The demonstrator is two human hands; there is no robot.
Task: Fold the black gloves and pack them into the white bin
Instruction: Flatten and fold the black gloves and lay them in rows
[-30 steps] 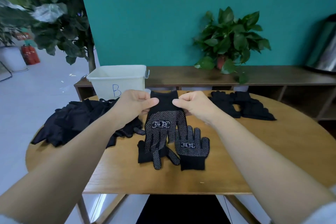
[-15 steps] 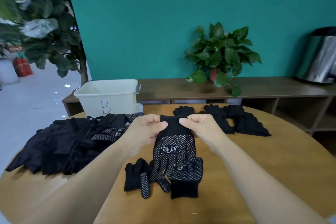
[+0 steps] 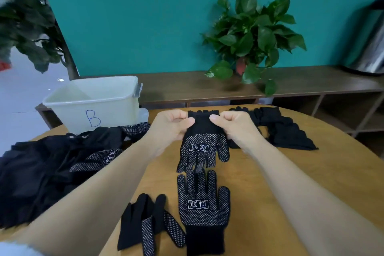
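Wooden table [image 3: 301,172] | glove [image 3: 204,147] (dotted) cuff pinched between both hands [image 3: 207,125]

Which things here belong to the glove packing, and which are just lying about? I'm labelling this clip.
Part of the job:
- held glove, cuff pinched by left hand and right hand
- dotted glove flat on the table
- crumpled glove
- glove heap
- folded gloves
- white bin marked B

Just lying about:
- potted plant
- metal urn
- wooden shelf

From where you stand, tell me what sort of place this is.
Probably an office or lobby corner used as a packing station: a round wooden table heaped with black gloves, a white bin marked B, and a potted plant on a low shelf.
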